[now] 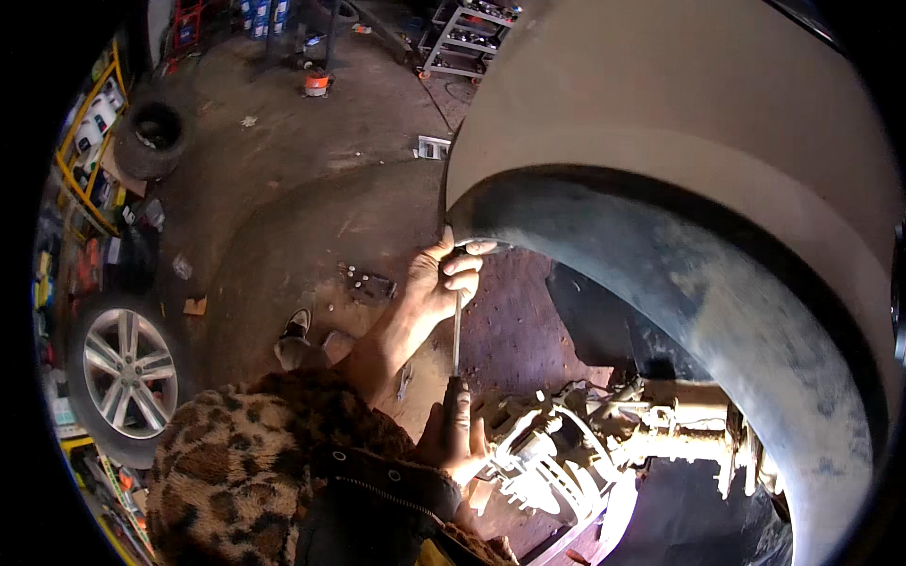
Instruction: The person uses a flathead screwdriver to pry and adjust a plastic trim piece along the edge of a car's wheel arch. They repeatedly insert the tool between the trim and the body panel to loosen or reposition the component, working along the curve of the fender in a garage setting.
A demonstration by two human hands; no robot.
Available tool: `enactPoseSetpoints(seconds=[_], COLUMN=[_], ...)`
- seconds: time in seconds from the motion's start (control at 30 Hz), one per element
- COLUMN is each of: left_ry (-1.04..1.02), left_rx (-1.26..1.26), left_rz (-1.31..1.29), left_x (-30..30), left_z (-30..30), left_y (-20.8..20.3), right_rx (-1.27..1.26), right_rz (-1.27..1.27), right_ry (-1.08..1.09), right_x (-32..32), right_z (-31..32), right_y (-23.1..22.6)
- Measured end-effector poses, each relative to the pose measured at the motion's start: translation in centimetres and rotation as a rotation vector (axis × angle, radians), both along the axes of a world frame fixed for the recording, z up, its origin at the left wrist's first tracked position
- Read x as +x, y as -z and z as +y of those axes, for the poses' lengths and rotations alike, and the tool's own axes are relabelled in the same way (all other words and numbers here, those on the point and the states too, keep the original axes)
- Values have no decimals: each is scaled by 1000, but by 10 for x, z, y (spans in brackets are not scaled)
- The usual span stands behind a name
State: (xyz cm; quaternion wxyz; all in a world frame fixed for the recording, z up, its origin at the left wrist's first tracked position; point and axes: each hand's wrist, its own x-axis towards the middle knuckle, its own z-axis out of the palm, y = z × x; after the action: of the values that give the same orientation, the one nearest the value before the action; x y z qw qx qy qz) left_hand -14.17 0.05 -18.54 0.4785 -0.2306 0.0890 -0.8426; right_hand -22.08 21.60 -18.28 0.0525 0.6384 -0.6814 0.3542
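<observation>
My right hand (458, 439) is closed round the dark handle of a screwdriver (458, 344), whose long metal shaft points up and away from me. At the front lower end of the dark wheel arch trim (604, 245), my left hand (442, 281) has its fingers curled in a pinch on the edge. The shaft runs up to these fingers, which hide its tip and whatever it touches. Above the trim spreads the car's light-coloured fender (661, 85). Below and to the right, bright lamp light falls on the bare suspension and hub parts (557, 453); no wheel is mounted there.
A wheel with a silver rim (130, 373) stands at the left, with a bare tyre (151, 137) farther back. Yellow-framed shelves (90, 141) with bottles line the left side. A tool cart (467, 42) stands at the far side. Small parts (366, 283) lie on the floor.
</observation>
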Motion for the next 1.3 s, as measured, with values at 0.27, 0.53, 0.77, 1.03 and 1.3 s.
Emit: enactPoseSetpoints(seconds=[0.27, 0.53, 0.77, 1.03, 1.3], left_ry=[-9, -10, 5, 43, -33], left_rx=[-33, -53, 11, -84, -36], left_rz=[-141, -153, -132, -87, -201], left_x=[1, -3, 2, -6, -7], left_z=[4, -5, -4, 5, 0], left_y=[2, 12, 14, 2, 10], right_rx=[94, 629, 12, 247, 650], right_rz=[-1094, -2532, -230, -1273, -2328], right_ry=[-33, -688, -29, -71, -500], right_x=[18, -18, 5, -2, -28], right_z=[-6, -19, -9, -3, -14], right_y=[15, 11, 11, 3, -5])
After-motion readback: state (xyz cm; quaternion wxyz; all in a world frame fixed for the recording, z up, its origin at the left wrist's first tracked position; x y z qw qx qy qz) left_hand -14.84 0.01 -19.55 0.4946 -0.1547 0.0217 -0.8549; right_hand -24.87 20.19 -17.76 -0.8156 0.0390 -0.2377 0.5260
